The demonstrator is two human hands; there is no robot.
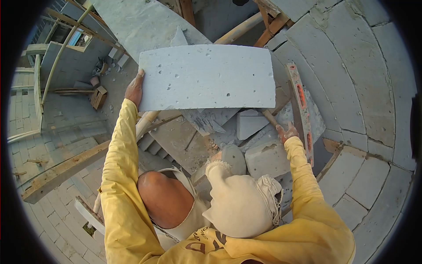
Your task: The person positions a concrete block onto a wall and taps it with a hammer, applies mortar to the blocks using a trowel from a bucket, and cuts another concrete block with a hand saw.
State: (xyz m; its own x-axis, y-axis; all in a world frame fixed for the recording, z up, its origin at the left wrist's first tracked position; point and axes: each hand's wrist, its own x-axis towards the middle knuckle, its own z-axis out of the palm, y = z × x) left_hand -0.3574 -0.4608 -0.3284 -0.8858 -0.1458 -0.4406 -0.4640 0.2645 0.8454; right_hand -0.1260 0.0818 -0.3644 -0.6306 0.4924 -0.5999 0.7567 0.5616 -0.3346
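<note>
A large pale aerated concrete block [206, 77] with small pits spans the centre of the head view. My left hand [135, 89] is closed on its left edge, with the fingers partly hidden behind it. Below the block's right end, my right hand [288, 132] is wrapped round the wooden handle [269, 118] of a tool. The tool's head is out of sight, so its kind cannot be told. Close beside my right hand leans a spirit level [301, 103] with red-orange openings, dusty with mortar. A cut block piece [250, 125] lies beneath the large block.
A block wall [351, 66] curves along the right. A grey board [145, 22] lies behind the block, and a wooden beam [66, 171] crosses at left. Far below on the left floor are a brown box [99, 97] and rubble. More blocks [268, 158] sit near my knees.
</note>
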